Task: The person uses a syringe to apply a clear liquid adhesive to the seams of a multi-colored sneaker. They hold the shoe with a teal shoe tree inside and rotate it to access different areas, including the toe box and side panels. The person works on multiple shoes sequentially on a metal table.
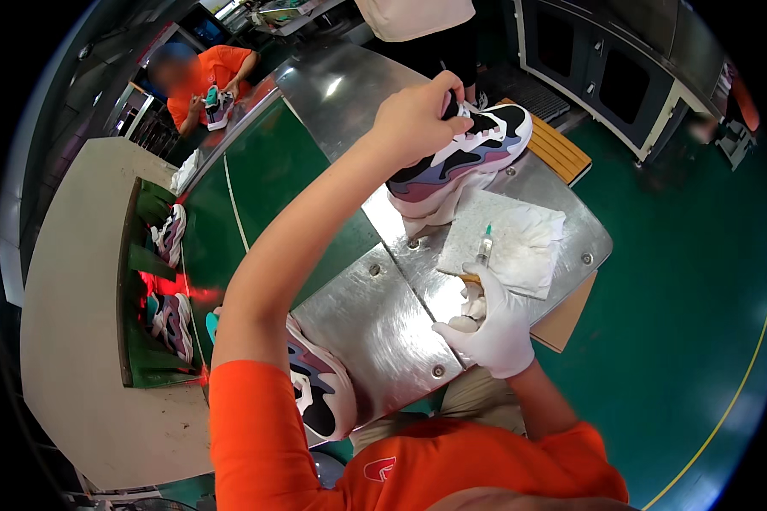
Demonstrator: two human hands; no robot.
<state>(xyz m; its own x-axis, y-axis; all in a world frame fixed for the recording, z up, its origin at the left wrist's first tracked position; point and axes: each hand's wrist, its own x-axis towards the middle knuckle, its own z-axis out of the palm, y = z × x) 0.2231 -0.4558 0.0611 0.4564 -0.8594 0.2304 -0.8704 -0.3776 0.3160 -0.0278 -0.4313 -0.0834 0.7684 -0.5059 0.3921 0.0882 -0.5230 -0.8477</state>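
A white sneaker [477, 153] with black, purple and mauve panels stands at the far side of the metal table, its toe pointing right. My bare left hand [418, 119] grips it at the laces and tongue, fingers closed. In a white glove, my right hand [496, 328] is curled round a syringe [484, 252] with a green needle tip pointing away from me. Something whitish and crumpled shows within the curled fingers; I cannot make out what it is. Beneath the syringe lies a light grey pad [477, 213] with a crumpled white cloth [533, 243] on it.
Another sneaker [320, 383] lies by my left elbow, partly hidden. Left of the metal table [358, 307], a green conveyor belt [260, 179] carries two sneakers out of a red-lit tunnel [132, 289]. Across it, a co-worker in orange [217, 72] holds a shoe. Someone else stands at the far end.
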